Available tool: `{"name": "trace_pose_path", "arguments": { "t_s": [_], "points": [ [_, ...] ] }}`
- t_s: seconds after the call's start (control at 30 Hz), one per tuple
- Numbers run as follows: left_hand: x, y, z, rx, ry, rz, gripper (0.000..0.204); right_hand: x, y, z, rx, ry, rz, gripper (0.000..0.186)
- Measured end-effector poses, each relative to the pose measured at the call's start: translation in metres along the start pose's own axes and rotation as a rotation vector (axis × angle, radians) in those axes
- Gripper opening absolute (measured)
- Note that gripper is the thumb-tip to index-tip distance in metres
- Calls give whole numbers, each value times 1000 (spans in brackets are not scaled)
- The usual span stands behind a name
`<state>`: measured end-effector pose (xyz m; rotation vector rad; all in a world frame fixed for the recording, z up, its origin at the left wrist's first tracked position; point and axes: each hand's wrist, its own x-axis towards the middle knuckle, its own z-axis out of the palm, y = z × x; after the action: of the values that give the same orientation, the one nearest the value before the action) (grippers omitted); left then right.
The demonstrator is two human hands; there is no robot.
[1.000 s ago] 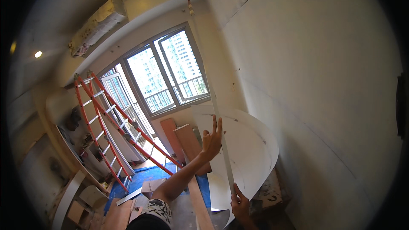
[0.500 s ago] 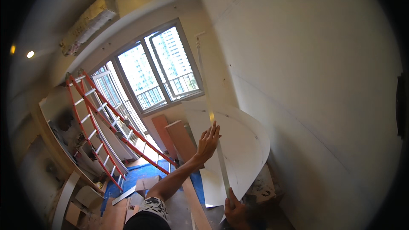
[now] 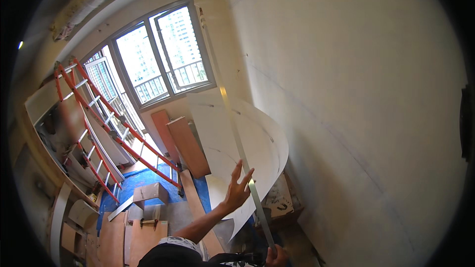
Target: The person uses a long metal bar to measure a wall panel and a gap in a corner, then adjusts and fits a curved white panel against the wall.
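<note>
A long, narrow metal pole slants from near the window's upper right corner down toward me. At its lower end my right hand is closed round it, partly cut off by the picture's lower edge. Farther up, my left hand is at the pole with fingers stretched and spread; the pole passes by the fingertips. Whether the left hand bears any of the pole's weight I cannot tell. Behind the pole stands a large, curled white sheet with dark marks along it.
A red stepladder stands at left on blue floor covering. Reddish boards lean below the window. A box and wooden panels lie on the floor. A bare wall runs along the right.
My view has shifted, so the room sits farther left and higher. My left hand's fingers have spread apart and sit lower along the pole. The right hand keeps its grip.
</note>
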<state>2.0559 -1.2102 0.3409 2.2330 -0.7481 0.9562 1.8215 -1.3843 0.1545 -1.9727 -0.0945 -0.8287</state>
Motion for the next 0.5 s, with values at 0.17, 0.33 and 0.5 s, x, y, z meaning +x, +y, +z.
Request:
{"name": "trace_pose_path", "arguments": {
  "t_s": [0.17,0.33,0.5],
  "points": [
    [71,-36,-15,-914,231,-490,89,-32,18,-57,-132,-47,-19,21],
    [132,-35,-2,-898,198,-875,81,-70,78,-53,-235,-62,-73,17],
    [142,-15,-2,-1122,163,-826,29,-83,99,-57,-201,-122,40,40]
  ]
}}
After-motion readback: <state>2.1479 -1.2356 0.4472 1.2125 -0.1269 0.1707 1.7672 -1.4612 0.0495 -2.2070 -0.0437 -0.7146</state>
